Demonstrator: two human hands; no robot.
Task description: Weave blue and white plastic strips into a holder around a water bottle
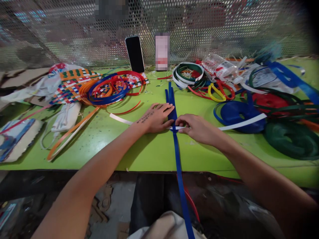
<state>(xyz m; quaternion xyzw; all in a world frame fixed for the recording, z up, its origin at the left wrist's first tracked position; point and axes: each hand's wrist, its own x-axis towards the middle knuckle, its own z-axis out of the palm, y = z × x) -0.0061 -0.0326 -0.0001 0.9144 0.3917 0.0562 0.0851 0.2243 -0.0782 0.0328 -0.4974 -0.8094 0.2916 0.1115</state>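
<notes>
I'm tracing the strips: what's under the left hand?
Blue strips show beneath the fingers of the left hand; a white strip disappears beneath its wrist. What lies under the palm is covered.

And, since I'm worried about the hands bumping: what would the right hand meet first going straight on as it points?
The right hand would probably meet the blue strips first, then the left hand; exact depth is unclear.

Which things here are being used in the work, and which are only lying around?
In use:
- blue strips, under the left hand
- white strip, pinched by the right hand

Apparently just lying around:
- woven checkered piece
- dark green coil
</notes>
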